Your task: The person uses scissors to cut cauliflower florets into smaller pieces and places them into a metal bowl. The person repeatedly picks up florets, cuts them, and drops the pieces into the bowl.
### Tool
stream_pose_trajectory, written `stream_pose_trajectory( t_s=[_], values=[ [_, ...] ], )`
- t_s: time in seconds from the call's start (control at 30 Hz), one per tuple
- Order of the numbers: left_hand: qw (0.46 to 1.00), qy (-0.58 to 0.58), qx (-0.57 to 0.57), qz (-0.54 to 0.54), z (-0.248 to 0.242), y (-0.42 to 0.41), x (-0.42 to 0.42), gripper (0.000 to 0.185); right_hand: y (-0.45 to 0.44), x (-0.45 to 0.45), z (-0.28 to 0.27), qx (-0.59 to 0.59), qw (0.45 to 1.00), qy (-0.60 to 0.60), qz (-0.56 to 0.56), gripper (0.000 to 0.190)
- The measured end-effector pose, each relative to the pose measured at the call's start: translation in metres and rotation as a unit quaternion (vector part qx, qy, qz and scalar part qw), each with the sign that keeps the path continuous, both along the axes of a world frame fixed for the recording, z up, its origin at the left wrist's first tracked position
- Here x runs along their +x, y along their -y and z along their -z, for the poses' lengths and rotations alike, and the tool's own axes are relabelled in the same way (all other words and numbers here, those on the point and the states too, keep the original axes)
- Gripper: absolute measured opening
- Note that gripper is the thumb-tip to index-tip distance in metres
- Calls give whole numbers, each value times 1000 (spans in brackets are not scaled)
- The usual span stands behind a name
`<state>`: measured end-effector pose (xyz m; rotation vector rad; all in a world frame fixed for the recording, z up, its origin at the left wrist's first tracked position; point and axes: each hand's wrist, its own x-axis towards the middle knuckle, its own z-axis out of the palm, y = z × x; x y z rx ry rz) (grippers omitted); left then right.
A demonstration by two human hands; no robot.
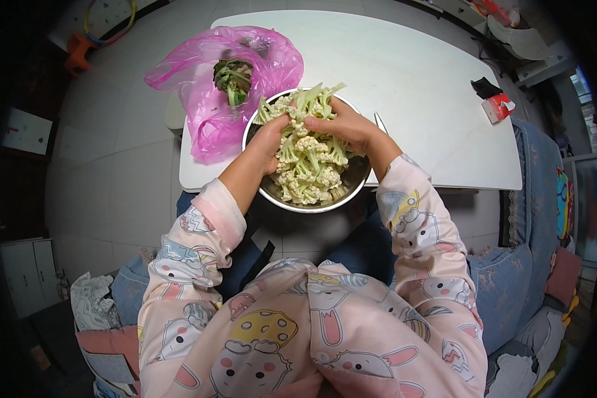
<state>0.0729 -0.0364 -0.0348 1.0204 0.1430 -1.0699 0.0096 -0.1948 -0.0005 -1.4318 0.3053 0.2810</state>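
A round metal bowl (306, 209) full of cauliflower florets (311, 166) stands at the near edge of the white table, its rim jutting past that edge. Both of my hands are inside it. My left hand (268, 142) cups florets at the bowl's left side. From the right, my right hand (346, 124) grips a bunch of florets (314, 102) near the far rim, its thumb pointing toward my left thumb. Florets hide most of my fingertips. Left of the bowl lies a pink plastic bag (278, 54), spread out, with green leaves and stalk trimmings (234, 82) on it.
The white table (418, 99) extends to the right. A pointed metal tool (379, 122), perhaps a knife, lies partly hidden behind my right wrist. A red tissue pack (497, 108) and a black item (486, 88) lie at the right edge. A blue sofa (502, 278) surrounds me.
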Motion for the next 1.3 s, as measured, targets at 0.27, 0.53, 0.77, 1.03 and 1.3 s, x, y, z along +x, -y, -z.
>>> stream_pose_trajectory(
  t_s=[0.27, 0.53, 0.77, 1.03, 1.3],
  values=[
    [980, 198, -16, -12, -5, -4, 8, 40, 2, -9, 13, -144, 976, 153, 59, 81],
    [821, 555, -40, 131, -1, -27, 23, 74, -2, -24, 27, -334, 884, 327, 16, 81],
    [626, 752, 62, 197, -14, -39, 23, 68, 0, -46, 15, -522, 815, 236, -83, 74],
    [517, 777, 165, 319, -47, -63, -1, 67, -1, -72, -2, -614, 735, 253, -136, 62],
    [608, 718, 116, 317, -63, -82, -1, 63, -2, -87, -35, -587, 766, 156, -211, 47]
  ],
)
